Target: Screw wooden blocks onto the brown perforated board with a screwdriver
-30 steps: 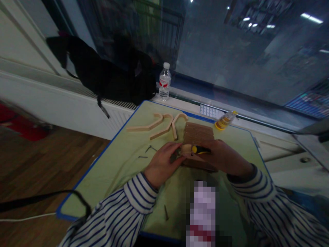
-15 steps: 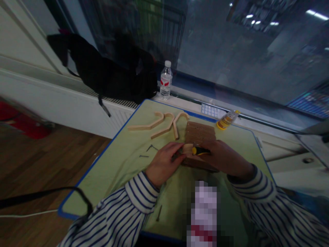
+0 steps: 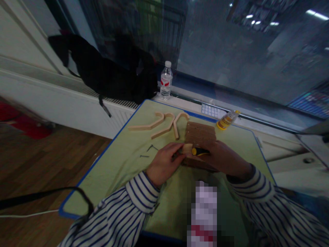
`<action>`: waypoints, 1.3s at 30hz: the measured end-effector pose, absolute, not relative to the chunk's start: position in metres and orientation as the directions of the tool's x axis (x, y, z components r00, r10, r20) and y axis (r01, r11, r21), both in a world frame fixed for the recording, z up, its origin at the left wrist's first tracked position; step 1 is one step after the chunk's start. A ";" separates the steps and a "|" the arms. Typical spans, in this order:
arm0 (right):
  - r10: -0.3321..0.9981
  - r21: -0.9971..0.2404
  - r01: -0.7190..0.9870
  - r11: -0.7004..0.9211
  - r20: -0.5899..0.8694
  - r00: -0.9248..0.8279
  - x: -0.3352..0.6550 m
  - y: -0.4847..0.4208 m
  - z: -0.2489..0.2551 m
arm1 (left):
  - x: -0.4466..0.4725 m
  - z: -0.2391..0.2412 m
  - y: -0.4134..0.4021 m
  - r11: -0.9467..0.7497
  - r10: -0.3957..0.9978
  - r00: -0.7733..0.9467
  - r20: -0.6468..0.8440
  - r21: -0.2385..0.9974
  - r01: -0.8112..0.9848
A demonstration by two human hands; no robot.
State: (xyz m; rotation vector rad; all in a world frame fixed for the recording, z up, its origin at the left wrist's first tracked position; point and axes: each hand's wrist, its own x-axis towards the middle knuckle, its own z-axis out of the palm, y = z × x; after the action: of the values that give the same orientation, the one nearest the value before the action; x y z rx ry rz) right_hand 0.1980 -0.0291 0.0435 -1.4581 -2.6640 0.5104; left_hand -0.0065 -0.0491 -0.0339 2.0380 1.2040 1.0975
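Above the brown wooden block, my left hand pinches a small pale wooden piece between thumb and fingers. My right hand is wrapped round a tool with a yellow-and-black handle. The yellow end of that handle is close against the wooden piece; whether they touch I cannot tell. The rest of the tool is hidden by my right hand. Left of my left hand lie several thin dark screws or nails.
Several bent pale wooden strips lie at the table's back left. A bottle with a yellow cap stands at the back right. A clear water bottle is on the sill beside a black bag. The table has a blue edge.
Both hands hold almost the same pose. My left sleeve now covers more of the dark screw or nail near the front of the table.
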 end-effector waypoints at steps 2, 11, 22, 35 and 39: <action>0.830 -0.318 0.807 0.497 -0.097 -0.550 0.199 -0.029 0.043 | -0.006 -0.033 -0.049 -0.459 0.887 0.276 0.369 0.761 0.458; 0.829 -0.342 0.801 0.491 -0.099 -0.550 0.200 -0.029 0.041 | -0.006 -0.035 -0.048 -0.459 0.888 0.254 0.384 0.769 0.444; 0.844 -0.402 0.784 0.473 -0.049 -0.534 0.203 -0.028 0.041 | -0.006 -0.036 -0.048 -0.434 0.900 0.248 0.357 0.780 0.451; 0.923 -0.672 0.633 0.384 0.298 -0.244 0.238 -0.043 0.074 | -0.006 -0.033 -0.051 -0.385 0.923 0.210 0.324 0.796 0.468; 0.933 -0.730 0.584 0.354 0.322 -0.162 0.244 -0.051 0.079 | -0.008 -0.033 -0.050 -0.385 0.922 0.235 0.308 0.800 0.461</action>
State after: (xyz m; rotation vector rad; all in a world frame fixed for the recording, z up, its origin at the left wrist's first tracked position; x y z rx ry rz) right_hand 0.2444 -0.0514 0.0787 -1.3286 -1.8551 0.5785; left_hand -0.0076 -0.0501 -0.0325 1.9498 1.2630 1.0632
